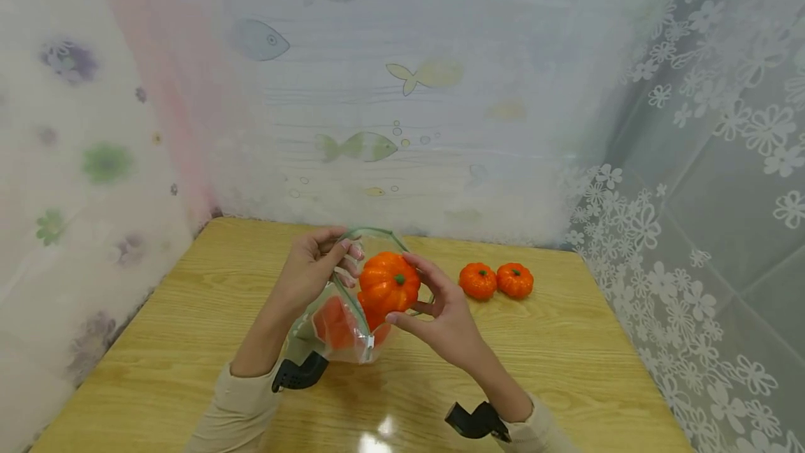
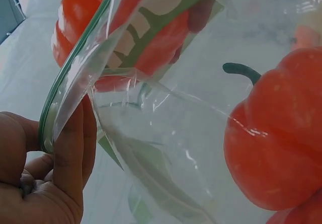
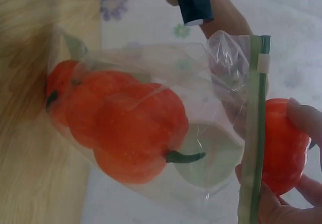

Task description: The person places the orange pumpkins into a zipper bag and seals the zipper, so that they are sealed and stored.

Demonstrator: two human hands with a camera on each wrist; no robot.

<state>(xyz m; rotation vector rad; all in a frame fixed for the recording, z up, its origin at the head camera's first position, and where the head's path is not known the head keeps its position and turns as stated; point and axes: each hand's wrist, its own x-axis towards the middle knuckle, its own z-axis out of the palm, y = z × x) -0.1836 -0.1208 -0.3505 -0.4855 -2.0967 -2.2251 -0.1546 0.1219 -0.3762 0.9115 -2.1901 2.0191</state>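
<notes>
A clear zip bag with a green-edged mouth is held up over the table, its mouth spread. My left hand pinches the bag's rim on the left, thumb against fingers, as the left wrist view also shows at the hand. Several orange pumpkins lie inside the bag. My right hand grips another orange pumpkin with a green stem, at the bag's mouth. In the right wrist view that pumpkin is beside the rim, outside the bag's lower part.
Two small orange pumpkins sit side by side on the wooden table, right of my right hand. Behind the table hangs a pale curtain with fish prints; flowered sheets stand at both sides.
</notes>
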